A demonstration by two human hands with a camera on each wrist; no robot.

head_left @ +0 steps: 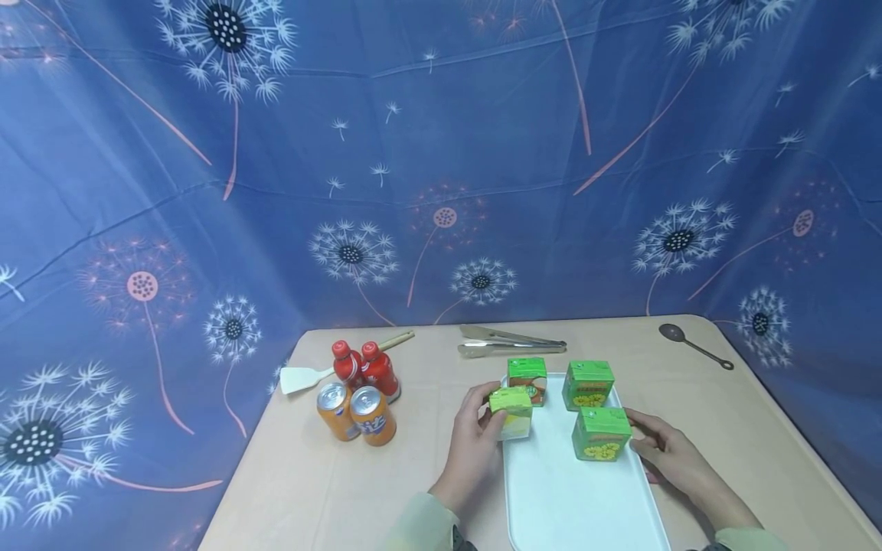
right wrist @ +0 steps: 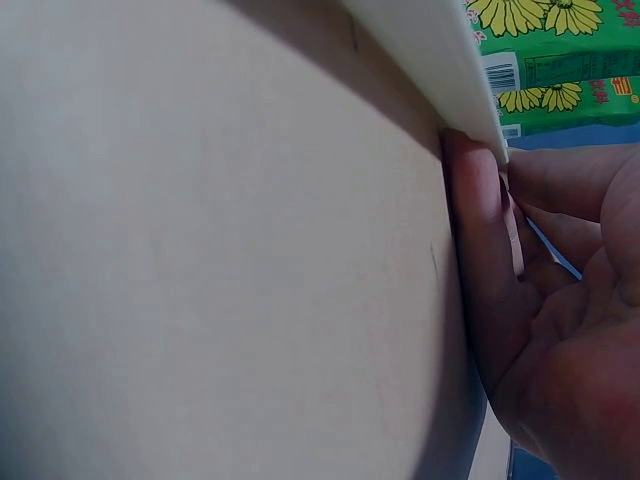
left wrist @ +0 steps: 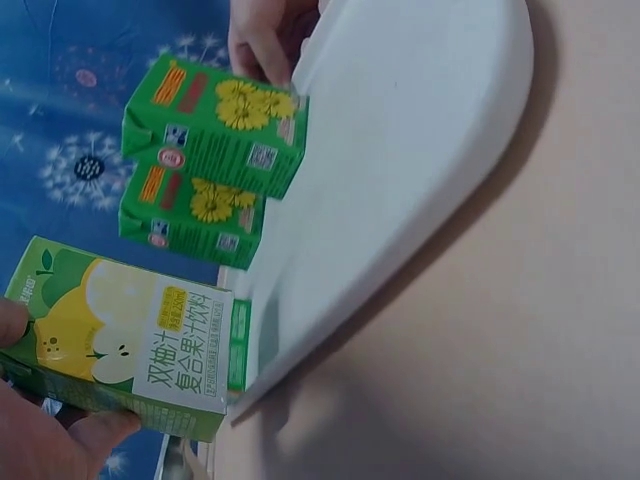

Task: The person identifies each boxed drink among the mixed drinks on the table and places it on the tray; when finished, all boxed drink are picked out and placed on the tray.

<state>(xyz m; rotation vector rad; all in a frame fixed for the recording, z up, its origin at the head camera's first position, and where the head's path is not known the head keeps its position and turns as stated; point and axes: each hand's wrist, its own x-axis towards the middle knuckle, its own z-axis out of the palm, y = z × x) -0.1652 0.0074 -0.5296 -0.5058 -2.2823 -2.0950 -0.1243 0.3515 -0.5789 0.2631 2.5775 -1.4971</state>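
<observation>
My left hand (head_left: pixel 472 451) grips a light green juice box (head_left: pixel 513 417) with pomelo and apple pictures, upright over the left edge of the white tray (head_left: pixel 554 501). Behind it stands a green drink box with a brown front (head_left: pixel 527 385). Two green chrysanthemum drink boxes, one nearer (head_left: pixel 602 438) and one farther (head_left: pixel 589 386), stand along the tray's right side. At that side, my right hand (head_left: pixel 678 463) holds the tray rim; in the right wrist view one finger (right wrist: pixel 478 200) reaches beneath the rim and the thumb lies against its outside.
To the left are two orange soda cans (head_left: pixel 372 417) and two red bottles (head_left: pixel 379 371), with a white spatula (head_left: pixel 303 378) behind them. Metal tongs (head_left: pixel 510 342) lie beyond the tray. A dark ladle-like spoon (head_left: pixel 692 344) lies at the back right. Blue patterned cloth hangs behind the table.
</observation>
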